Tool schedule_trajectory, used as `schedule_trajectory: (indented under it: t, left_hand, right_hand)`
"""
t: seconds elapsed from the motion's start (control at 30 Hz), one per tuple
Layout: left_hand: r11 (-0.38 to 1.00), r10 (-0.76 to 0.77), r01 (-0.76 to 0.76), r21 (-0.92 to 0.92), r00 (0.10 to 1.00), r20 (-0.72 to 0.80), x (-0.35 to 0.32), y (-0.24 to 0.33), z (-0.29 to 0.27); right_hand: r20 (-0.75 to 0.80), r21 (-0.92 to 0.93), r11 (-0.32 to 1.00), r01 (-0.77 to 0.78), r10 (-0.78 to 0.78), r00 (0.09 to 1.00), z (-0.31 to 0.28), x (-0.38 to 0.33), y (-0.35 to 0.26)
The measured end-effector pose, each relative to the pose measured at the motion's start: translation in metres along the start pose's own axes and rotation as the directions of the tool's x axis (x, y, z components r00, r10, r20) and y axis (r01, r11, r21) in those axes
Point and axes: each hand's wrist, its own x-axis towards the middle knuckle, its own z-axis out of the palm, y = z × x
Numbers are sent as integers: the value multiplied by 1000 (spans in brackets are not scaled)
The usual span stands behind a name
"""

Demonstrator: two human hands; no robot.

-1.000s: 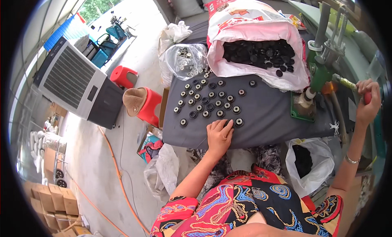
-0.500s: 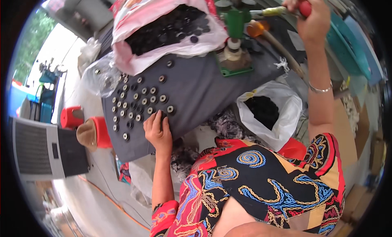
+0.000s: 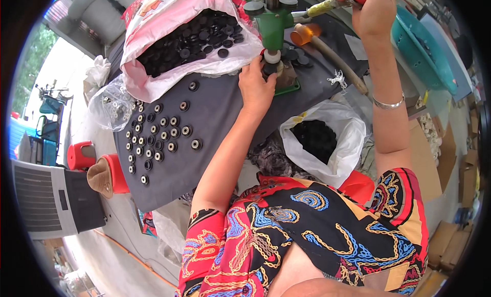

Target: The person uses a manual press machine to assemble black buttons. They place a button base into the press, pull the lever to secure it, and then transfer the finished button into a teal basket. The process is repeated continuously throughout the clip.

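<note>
My left hand (image 3: 255,90) is at the base of a green hand press (image 3: 271,31), fingers and thumb closed around a small black round piece (image 3: 269,69) under the press's ram. Part of that piece is hidden by the fingers. Up at the right, my right hand (image 3: 376,16) grips the press lever (image 3: 321,8) by its red-knobbed end. Several small black round pieces with metal rings (image 3: 174,132) lie spread on the dark cloth (image 3: 215,110) to the left of my left arm.
Behind them an open pink-and-white sack (image 3: 134,78) holds many black discs (image 3: 204,35). A white bag (image 3: 354,143) of black pieces stands close to my body. An amber-headed mallet (image 3: 340,64) lies right of the press; a clear bag (image 3: 113,107) of small rings sits at far left.
My left hand has moved from the scattered ringed pieces up and right to the press base, with a black piece in its fingers. My right hand remains on the lever.
</note>
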Motion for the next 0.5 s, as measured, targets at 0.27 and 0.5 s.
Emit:
schedule_trajectory:
  t: [0.27, 0.5]
  left_hand:
    - [997, -67, 66, 27, 997, 28, 12, -3, 16]
    - [992, -67, 62, -112, 997, -43, 13, -11, 18]
  right_hand:
    - [76, 51, 993, 108, -111, 991, -4, -23, -6]
    - [188, 53, 956, 288, -293, 937, -31, -77, 21]
